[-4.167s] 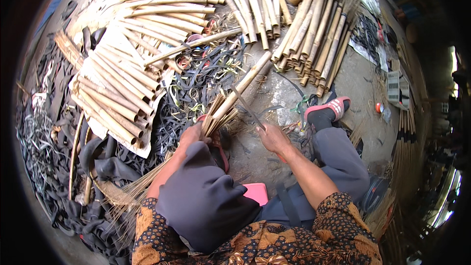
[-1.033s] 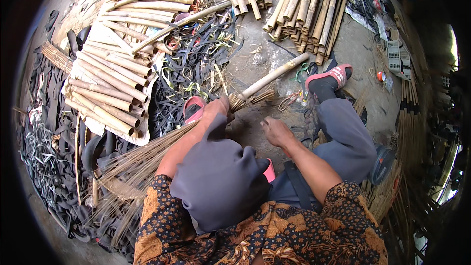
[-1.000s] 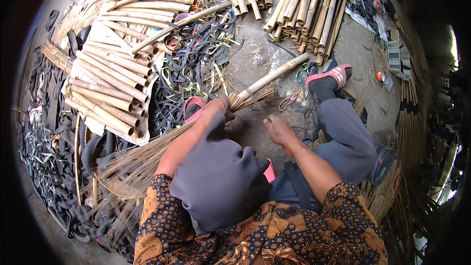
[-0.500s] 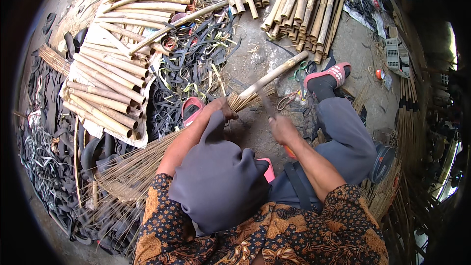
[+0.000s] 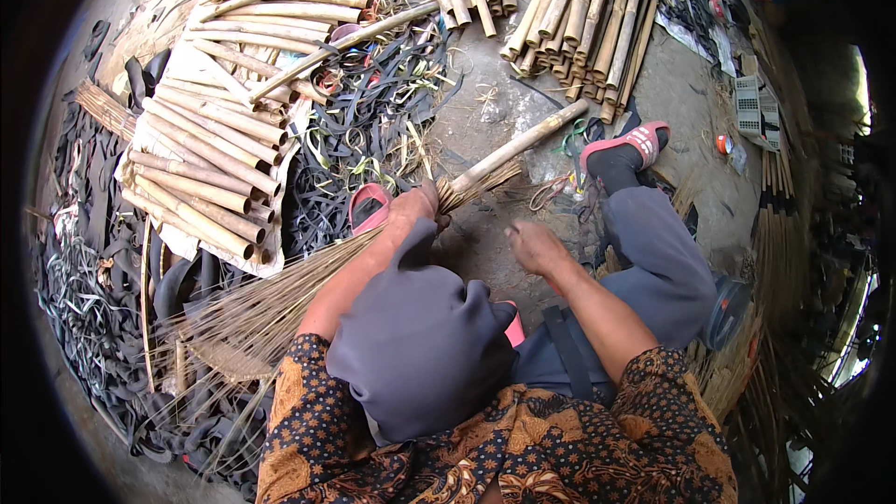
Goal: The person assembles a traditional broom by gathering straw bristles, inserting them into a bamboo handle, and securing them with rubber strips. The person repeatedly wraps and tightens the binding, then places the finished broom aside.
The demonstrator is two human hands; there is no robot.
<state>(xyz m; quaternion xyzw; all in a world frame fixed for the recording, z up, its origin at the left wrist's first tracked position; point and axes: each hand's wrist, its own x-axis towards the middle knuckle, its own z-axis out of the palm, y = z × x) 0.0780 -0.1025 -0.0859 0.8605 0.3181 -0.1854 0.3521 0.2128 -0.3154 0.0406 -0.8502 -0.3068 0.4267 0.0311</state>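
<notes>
My left hand (image 5: 417,205) is closed round a bundle of thin dry broom sticks (image 5: 467,189). Their long loose ends (image 5: 271,313) fan out beneath my left forearm toward the lower left. The short end of the bundle lies against a pale bamboo pole (image 5: 523,145) on the ground, which points away to the right. My right hand (image 5: 537,247) is curled closed in the air between my knees, apart from the bundle. What it holds does not show clearly in this frame.
Cut bamboo poles (image 5: 201,168) lie on a pale sheet at left, with more poles (image 5: 579,19) piled at the far side. Black rubber strips (image 5: 373,103) cover the ground between. Pink sandals (image 5: 635,142) are on my feet. A grey crate (image 5: 756,112) stands at right.
My right hand held a blurred grey blade near the bundle's end; that blade is no longer visible. The hand has shifted only slightly. My left hand keeps its grip, turned slightly.
</notes>
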